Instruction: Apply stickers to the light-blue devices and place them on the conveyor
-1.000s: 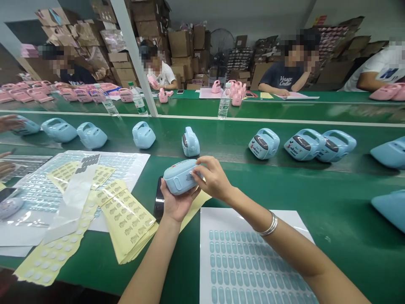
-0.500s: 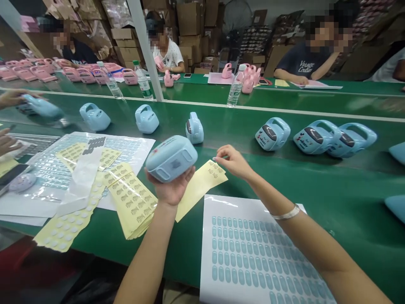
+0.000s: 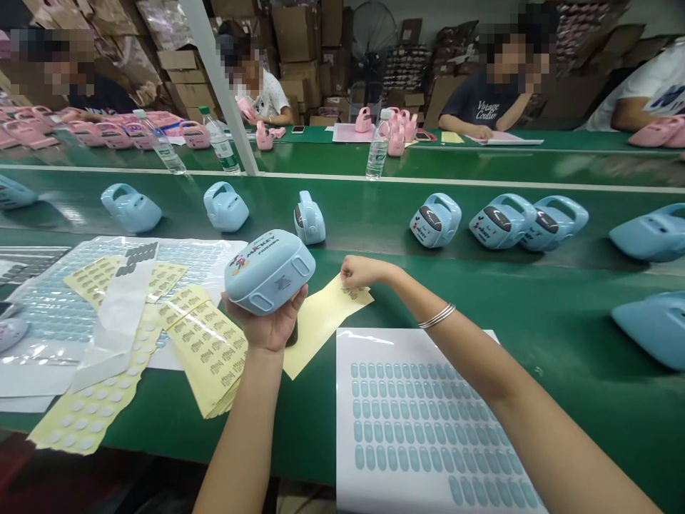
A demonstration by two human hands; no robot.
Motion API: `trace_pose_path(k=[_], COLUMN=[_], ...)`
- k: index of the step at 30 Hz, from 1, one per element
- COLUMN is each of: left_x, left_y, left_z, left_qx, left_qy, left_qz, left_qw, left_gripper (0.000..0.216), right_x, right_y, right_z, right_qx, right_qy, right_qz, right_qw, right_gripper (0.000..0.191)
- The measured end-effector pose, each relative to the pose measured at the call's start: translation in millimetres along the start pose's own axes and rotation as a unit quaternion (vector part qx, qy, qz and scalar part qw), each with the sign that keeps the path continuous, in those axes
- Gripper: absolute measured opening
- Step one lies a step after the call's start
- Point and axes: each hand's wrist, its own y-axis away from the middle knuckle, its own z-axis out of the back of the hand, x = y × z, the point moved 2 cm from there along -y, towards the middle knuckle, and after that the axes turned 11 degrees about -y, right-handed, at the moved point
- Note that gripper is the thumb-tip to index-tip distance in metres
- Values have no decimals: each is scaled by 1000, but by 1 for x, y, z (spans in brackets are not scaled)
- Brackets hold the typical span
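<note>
My left hand (image 3: pixel 267 327) holds up a light blue plastic case (image 3: pixel 270 273) from below, with fingers and thumb around its base. Its lid carries a colourful cartoon print with lettering, and a small grey printed patch shows on the side facing me. At the far end of a yellow label sheet (image 3: pixel 313 332), my right hand (image 3: pixel 364 271) has its fingers bent and pinched together over the printed labels. Whatever lies between those fingertips is hidden. Left of this sheet lies a banded stack of yellow label sheets (image 3: pixel 206 350).
A white sheet (image 3: pixel 396 492) of teal oval stickers lies in front of my right forearm. Several blue handled cases (image 3: pixel 436 220) stand along the green belt. A dark object (image 3: pixel 292 334) shows beside my left hand. Co-workers sit opposite, behind water bottles (image 3: pixel 377 146) and pink cases (image 3: pixel 364 120).
The blue case has tilted so its printed lid shows more. My right hand has moved left onto the label sheet's end and its fingers have curled in. The view has shifted right.
</note>
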Motion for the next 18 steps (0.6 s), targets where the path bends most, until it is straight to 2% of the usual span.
trace_pose_path(k=[4,6,8,10,12,14,16,18], left_x=[3,3,4,6,9,12,15,19], left_y=[-1,-1,-2,-3,-2,0,3,5], left_z=[0,-2,-5,-9,-14,-20,-27,-30], left_qx=[17,26,35,43,46,54,58,44], left_qy=[-9,-15,-20,-18,-8,10,35,63], left_qz=[3,-1,-9,-15,-13,2,26,44], left_qw=[1000,1000,999,999,999,998,997,996], left_gripper=[80,78,76,72,66,63,65,69], right_x=[5,7,8,11,18,29,35,33], right_y=[-2,6,25,56,95,136,177,213], right_z=[-5,-5,-7,-18,-44,-81,-119,-147], right_qx=[-64,-107,-150,-180,-190,-171,-185,-200], right_qy=[43,46,39,26,4,-15,-4,29], right_qz=[11,13,14,30,85,166,203,208], right_qw=[997,993,988,983,978,971,961,957], right_gripper=[7,13,28,32,26,21,27,39])
